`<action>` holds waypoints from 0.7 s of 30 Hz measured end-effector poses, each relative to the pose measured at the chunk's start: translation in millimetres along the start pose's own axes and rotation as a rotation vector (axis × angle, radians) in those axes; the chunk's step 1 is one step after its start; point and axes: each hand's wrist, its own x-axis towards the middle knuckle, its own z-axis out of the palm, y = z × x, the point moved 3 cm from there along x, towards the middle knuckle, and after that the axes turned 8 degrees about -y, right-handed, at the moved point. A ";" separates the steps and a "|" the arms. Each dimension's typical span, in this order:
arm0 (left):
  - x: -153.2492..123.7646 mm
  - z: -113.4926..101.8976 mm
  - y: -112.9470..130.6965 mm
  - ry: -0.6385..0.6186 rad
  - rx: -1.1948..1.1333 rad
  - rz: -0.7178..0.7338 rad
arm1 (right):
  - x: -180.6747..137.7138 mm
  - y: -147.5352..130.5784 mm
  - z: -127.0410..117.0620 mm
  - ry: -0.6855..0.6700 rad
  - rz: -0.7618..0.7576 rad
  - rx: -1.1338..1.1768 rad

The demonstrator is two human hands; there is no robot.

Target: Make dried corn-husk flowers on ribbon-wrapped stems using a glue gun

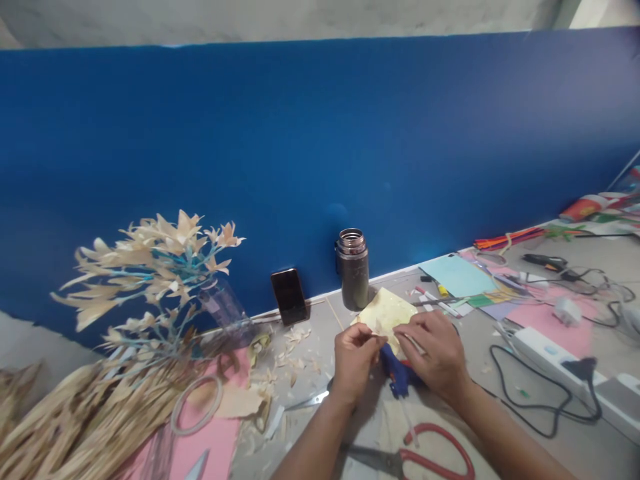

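Observation:
My left hand (357, 360) and my right hand (437, 350) are close together over the table, both with fingers pinched. Something small and pale seems to be between the fingertips, too small to make out. Just behind the fingers lies a pale yellow sheet of paper (384, 308). Beneath and between my hands is a blue glue gun (397, 375) with a glue stick out of its back, partly hidden by my right hand. Red-handled scissors (437, 460) rest nearer to me, between my forearms.
At the left, husk flowers (175, 247) on blue stems stand above dried husks (90, 420) and a tape ring (196, 405). A phone (289, 297) and an uncapped flask (353, 270) stand by the blue partition. A power strip (553, 363), cables and coloured paper (457, 275) lie right.

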 end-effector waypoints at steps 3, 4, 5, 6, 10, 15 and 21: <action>-0.2 -0.9 4.8 0.034 0.088 0.036 | -2.5 16.9 -0.5 0.060 0.315 0.411; -0.4 -0.8 5.6 0.044 0.099 0.046 | -4.3 21.5 1.2 0.059 0.423 0.561; -0.7 -0.6 5.8 0.049 0.106 0.053 | -6.5 24.9 3.7 0.060 0.524 0.710; -1.1 -0.2 5.7 0.051 0.111 0.058 | -8.8 26.9 6.5 0.071 0.612 0.851; -2.8 1.9 3.5 0.023 0.125 0.055 | -14.2 23.3 16.3 0.129 0.769 1.176; -4.8 3.8 -2.2 -0.022 0.102 -0.044 | -11.7 13.5 18.1 0.086 0.632 1.143; -6.8 4.9 -6.7 -0.030 0.076 -0.078 | -12.7 14.6 14.4 0.086 0.567 1.092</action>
